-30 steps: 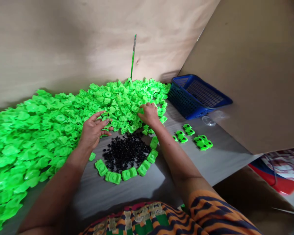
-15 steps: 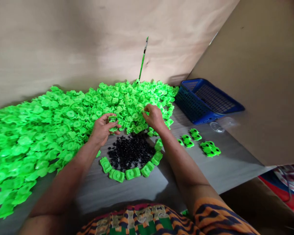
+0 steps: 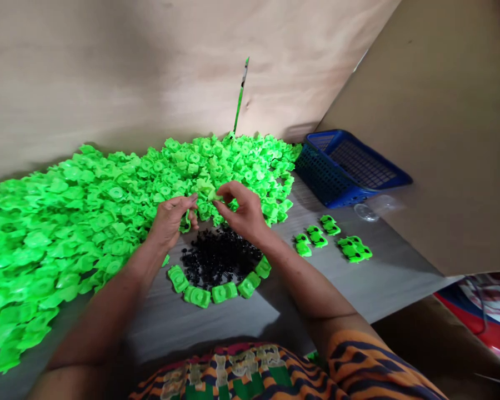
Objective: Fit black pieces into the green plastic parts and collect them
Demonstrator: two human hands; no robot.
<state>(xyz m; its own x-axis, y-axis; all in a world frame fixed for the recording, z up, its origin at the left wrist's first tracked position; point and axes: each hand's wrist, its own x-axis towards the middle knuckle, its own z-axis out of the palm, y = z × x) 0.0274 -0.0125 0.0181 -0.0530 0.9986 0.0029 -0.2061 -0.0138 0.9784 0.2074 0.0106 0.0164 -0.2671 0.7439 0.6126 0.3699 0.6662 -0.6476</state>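
Observation:
My left hand point(image 3: 169, 219) is closed around a green toy car point(image 3: 185, 223), partly hidden by the fingers, with a dark part showing on it. Facing it, my right hand point(image 3: 245, 212) pinches a light green plastic piece point(image 3: 212, 194) between thumb and fingers, close to my left fingertips. Below both hands lies a heap of small black wheel parts point(image 3: 216, 258). Around the heap's near side curves a row of several green car bodies point(image 3: 224, 292). Behind my hands spreads a large pile of green plastic pieces point(image 3: 108, 189).
On the right of the table point(image 3: 250, 328) are several green cars with black wheels point(image 3: 355, 249). Behind them stand a blue basket point(image 3: 337, 186) and a clear round plastic piece point(image 3: 365, 213). A thin green stick point(image 3: 239, 103) rises behind the pile against the wooden wall point(image 3: 150, 66).
My right hand has come left from the pile with a green piece, closer to my left hand. My left hand has turned the toy car, which now shows less.

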